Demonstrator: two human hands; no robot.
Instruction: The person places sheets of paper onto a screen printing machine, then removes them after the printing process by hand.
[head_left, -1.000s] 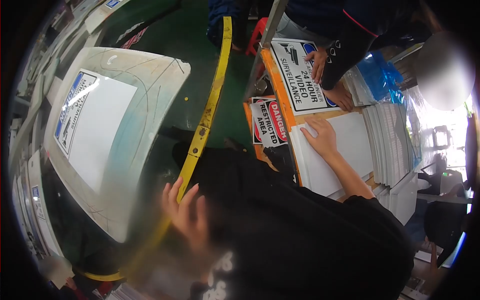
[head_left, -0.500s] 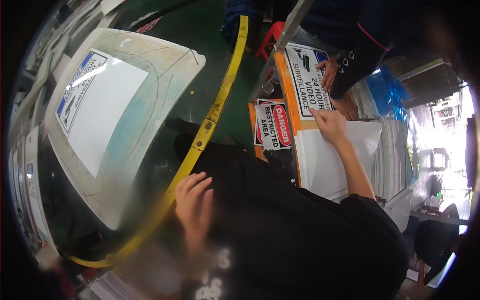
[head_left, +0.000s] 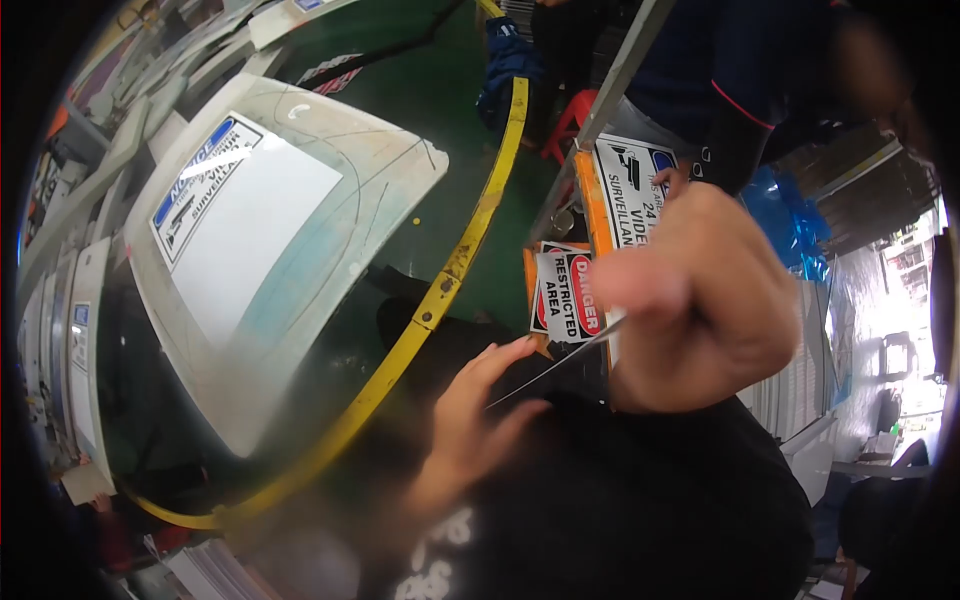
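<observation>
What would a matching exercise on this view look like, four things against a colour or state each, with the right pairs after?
1. DANGER sign
2. NOTICE sign on the pale board
3. Curved rail
4. Thin sheet

A. Yellow, with dark scuffs
B. Held edge-on in the right hand
C. Red heading
D. Blue heading

Pairs: 1-C, 2-D, 3-A, 4-B.
</observation>
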